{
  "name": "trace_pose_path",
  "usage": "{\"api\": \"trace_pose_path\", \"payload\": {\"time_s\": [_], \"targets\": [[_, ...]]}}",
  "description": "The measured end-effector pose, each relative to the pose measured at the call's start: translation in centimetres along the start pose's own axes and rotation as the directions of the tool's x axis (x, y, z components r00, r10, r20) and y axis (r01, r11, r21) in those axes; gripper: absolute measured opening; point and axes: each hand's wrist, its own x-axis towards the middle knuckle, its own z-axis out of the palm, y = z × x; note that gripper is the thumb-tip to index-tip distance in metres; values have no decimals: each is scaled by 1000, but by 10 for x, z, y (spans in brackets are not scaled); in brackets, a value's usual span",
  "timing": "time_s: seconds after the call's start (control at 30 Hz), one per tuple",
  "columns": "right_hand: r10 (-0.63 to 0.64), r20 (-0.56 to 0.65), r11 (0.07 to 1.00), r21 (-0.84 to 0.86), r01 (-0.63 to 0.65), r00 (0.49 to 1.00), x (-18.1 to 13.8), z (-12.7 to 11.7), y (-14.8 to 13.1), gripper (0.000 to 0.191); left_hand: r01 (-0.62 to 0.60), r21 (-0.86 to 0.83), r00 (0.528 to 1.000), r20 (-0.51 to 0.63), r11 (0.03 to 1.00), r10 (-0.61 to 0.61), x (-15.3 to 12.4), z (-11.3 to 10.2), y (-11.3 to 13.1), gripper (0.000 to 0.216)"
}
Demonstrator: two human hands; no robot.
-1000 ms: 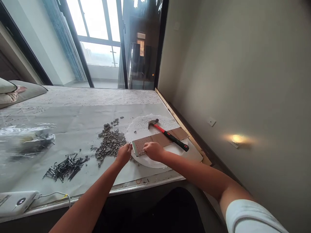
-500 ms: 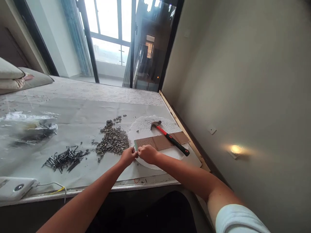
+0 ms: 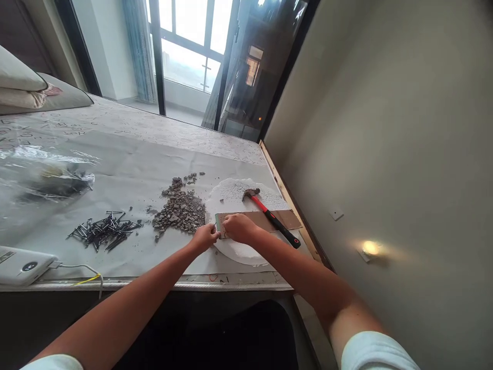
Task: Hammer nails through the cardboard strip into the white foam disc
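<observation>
My left hand (image 3: 205,238) is closed in a pinch at the left end of a brown board (image 3: 265,221). A thin dark nail pokes up between its fingertips. My right hand (image 3: 239,227) is over the board's left part, fingers curled down; what they hold, if anything, is hidden. Small holes dot the board near its greenish left edge. A claw hammer (image 3: 271,218) with a red and black handle lies across the board, its head on a round white foam disc (image 3: 246,257) underneath. To the left of the disc is a heap of grey gravel (image 3: 180,208).
A pile of dark nails (image 3: 102,230) lies on the grey sheet (image 3: 131,262), left of the gravel. Further left are a clear plastic bag (image 3: 57,177) and a white power bank (image 3: 29,264) with a cable. A wooden rail (image 3: 283,187) and the wall border the right side.
My right hand has shifted slightly right, away from my left hand, and is now over the board's holes. The camera view has tilted. The hammer stays on the board.
</observation>
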Motion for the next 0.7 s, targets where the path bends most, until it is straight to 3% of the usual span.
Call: {"api": "trace_pose_path", "payload": {"time_s": [0.13,0.2,0.27,0.33,0.43,0.5,0.7], "targets": [[37,-46,999,22,-36,998,0,-16,6,22,-37,153,999,-34,988,42,0,-7,1,28],[41,-85,999,38,-38,996,1,-25,9,24,-45,153,996,-68,987,56,-1,-12,4,29],[16,-114,998,59,-9,993,1,-32,11,24,-53,43,990,-128,998,58,-3,-16,9,27],[-19,-130,996,83,30,991,1,-34,11,24,-82,-189,991,-122,979,60,-7,-18,16,28],[-42,-143,992,116,59,989,1,-30,10,24,-25,-608,993,74,794,88,-15,-16,26,32],[-39,-148,989,136,59,988,2,-26,9,23,84,-772,980,180,631,90,-21,-14,31,31],[1,-149,982,186,27,989,3,-15,9,21,338,-911,936,353,235,23,-32,-16,38,18]]}}
